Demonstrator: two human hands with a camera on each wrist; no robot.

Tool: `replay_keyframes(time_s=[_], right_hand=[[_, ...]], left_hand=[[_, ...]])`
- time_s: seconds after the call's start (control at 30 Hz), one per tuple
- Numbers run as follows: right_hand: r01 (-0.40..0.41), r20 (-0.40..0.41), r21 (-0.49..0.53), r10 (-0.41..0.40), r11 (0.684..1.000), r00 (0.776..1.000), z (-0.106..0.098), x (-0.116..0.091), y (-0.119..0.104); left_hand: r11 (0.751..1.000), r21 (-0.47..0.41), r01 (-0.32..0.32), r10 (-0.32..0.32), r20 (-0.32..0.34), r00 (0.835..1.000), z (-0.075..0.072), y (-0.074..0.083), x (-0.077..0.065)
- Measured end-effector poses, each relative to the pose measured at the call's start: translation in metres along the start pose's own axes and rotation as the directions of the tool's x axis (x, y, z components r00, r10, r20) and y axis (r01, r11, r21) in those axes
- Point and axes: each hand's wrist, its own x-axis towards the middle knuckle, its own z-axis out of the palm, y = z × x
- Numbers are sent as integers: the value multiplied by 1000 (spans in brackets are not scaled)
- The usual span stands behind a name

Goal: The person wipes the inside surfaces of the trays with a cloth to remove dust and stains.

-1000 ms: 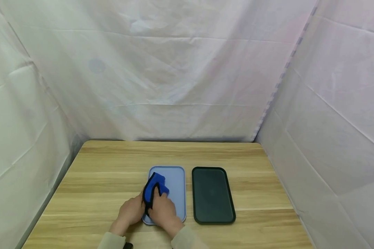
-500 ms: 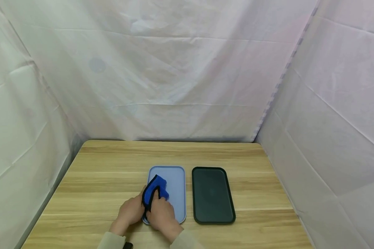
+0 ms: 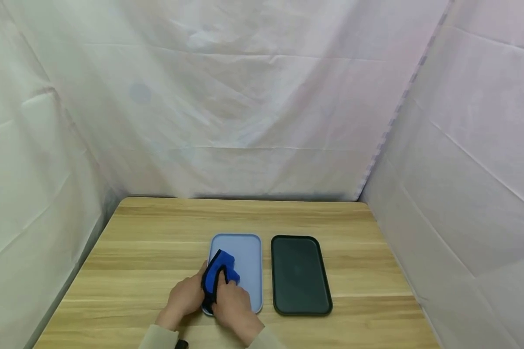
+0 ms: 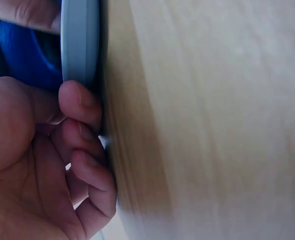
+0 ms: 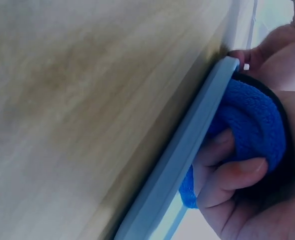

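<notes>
A blue cloth (image 3: 214, 278) with black edging lies bunched on the left part of a light blue tray (image 3: 249, 261). My right hand (image 3: 232, 303) holds the cloth, its index finger pointing forward along it. In the right wrist view, the cloth's fluffy folds (image 5: 255, 122) bulge around the curled fingers (image 5: 230, 180), just inside the tray's rim. My left hand (image 3: 185, 295) grips the tray's left edge near its front corner. Seen from the left wrist, curled fingertips (image 4: 82, 102) rest against the tray's outer wall (image 4: 81, 45), low by the table.
A dark green tray (image 3: 301, 276) lies to the right of the light blue one, a narrow gap between them. Both are on a wood-grain table (image 3: 367, 257). White sheets (image 3: 253, 102) hang behind it and on both sides.
My right hand has slid the cloth a little toward the front of the light blue tray. The left hand keeps its place at the edge. The head view has shifted slightly.
</notes>
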Motion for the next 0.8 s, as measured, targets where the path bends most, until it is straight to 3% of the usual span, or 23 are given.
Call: replay_keyframes(time_s=[0.27,0.6,0.8], right_hand=[[23,47,-22,-22,1000,999,-5,-6,15],[66,36,-61,-64,996,997,-6,-9,31],[49,38,-50,-47,998,998,-11,-13,38]], left_hand=[[999,-11,39,-39,14,999,1,2,1],[999,4,33,-33,4,999,1,3,0],[999,13,33,-33,-3,999,1,3,2]])
